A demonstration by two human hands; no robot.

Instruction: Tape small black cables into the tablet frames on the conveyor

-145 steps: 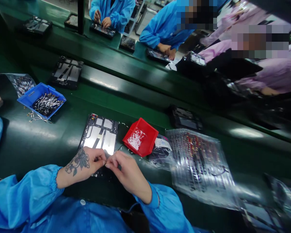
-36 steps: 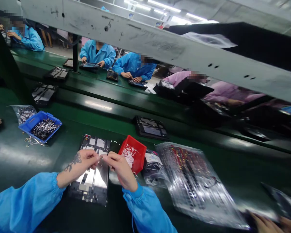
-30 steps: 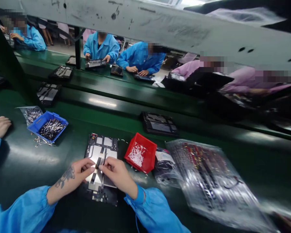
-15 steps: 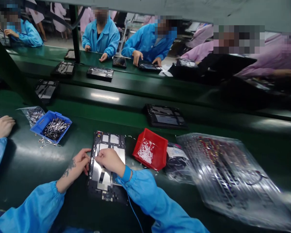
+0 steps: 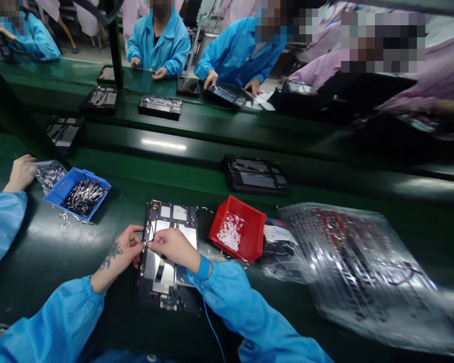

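An open tablet frame (image 5: 169,252) lies near the bench's (image 5: 38,247) front edge, its long axis running front to back. The left hand (image 5: 125,248) and right hand (image 5: 173,247) meet over its left side, fingertips pinched on something too small to identify. A red tray (image 5: 249,222) sits just right.

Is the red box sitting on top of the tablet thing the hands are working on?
No, the red box sits on the green table to the right of the opened tablet, beside it rather than on it.
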